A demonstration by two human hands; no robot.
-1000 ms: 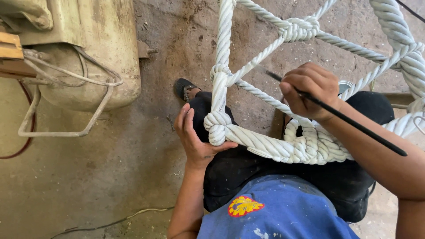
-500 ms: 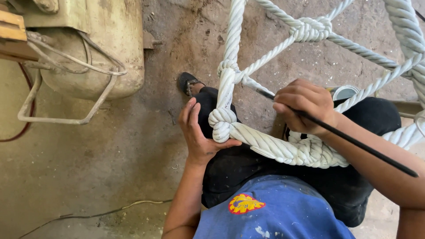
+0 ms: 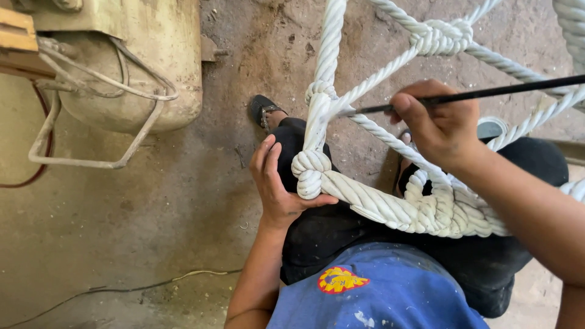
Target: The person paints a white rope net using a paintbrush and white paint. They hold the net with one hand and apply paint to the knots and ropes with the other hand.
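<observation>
Bare, stained concrete floor (image 3: 152, 244) fills the background beneath a seated person, and across the person's lap lies a thick white rope (image 3: 390, 207), twisted and bunched into a heavy coil over the black trousers (image 3: 341, 231); at its left end the rope turns into a fat knot (image 3: 311, 170), from which one strand climbs straight up to a smaller knot (image 3: 320, 91) and on out of the top of the view; thinner white cords run diagonally from there to another knot (image 3: 442, 36) near the top right, forming a net-like mesh; the left hand (image 3: 280, 183) is cupped half open around the fat knot, thumb under it and fingers standing up beside it, touching the rope; the right hand (image 3: 442, 125) is closed tight on a thin black rod (image 3: 487, 94), whose pale tip pokes in at the cord just beside the small knot while its other end runs off toward the right edge; a black sandal (image 3: 263, 111) shows on the floor just above the left hand; a blue shirt (image 3: 378, 292) with a yellow and red patch sits at the bottom; well apart at upper left stands a dirty cream tank (image 3: 152, 61) with a bent metal tube frame (image 3: 79, 161) and loose wires; a thin cable (image 3: 122, 287) trails along the floor at lower left.
</observation>
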